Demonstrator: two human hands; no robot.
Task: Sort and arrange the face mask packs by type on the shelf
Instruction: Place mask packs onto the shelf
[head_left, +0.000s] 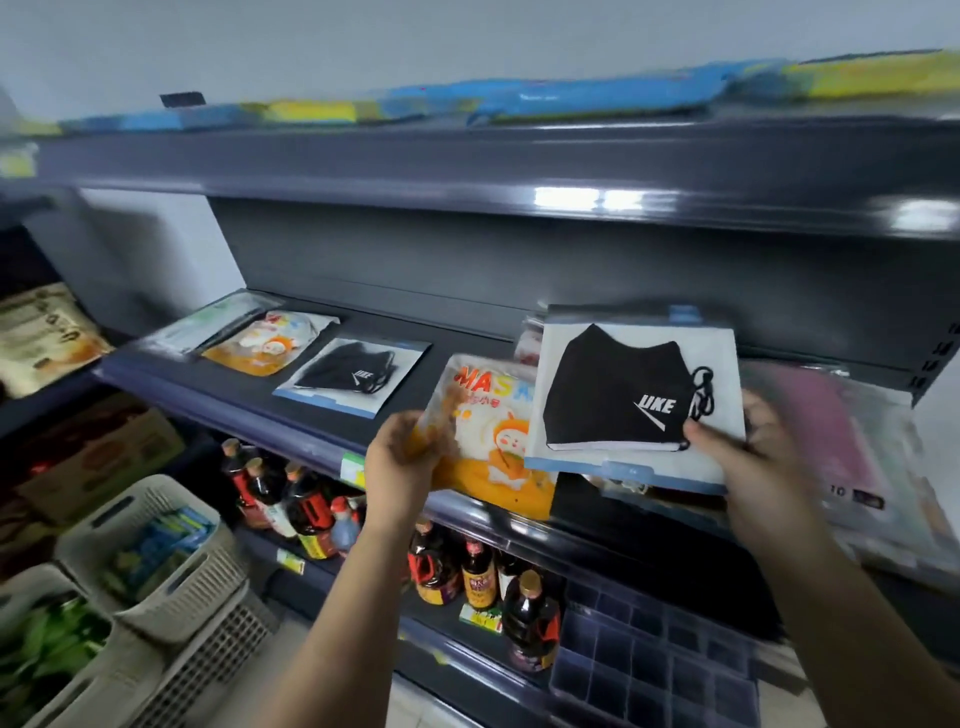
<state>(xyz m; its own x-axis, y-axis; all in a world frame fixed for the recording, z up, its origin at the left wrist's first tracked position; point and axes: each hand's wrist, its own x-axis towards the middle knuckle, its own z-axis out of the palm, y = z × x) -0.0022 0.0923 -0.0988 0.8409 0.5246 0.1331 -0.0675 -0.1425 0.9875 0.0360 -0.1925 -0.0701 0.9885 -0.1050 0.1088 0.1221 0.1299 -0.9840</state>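
Between your right fingers (698, 434), the black mask pack (636, 400) is pinched at its lower corner, held above the shelf (322, 441). Your left hand (402, 454) grips the orange cartoon pack (488, 441) by its edge. Carry the black one left of your fingers to its twin (353, 375); square their edges.

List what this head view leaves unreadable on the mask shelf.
- Pink pack, head view: motion blur, print unreadable.
- Packs behind the black pack: covered by it and the right hand.
- Cartoon pack: title partly covered by the black pack; left hand hides a corner.
- Top shelf packs: blurred, seen edge-on.
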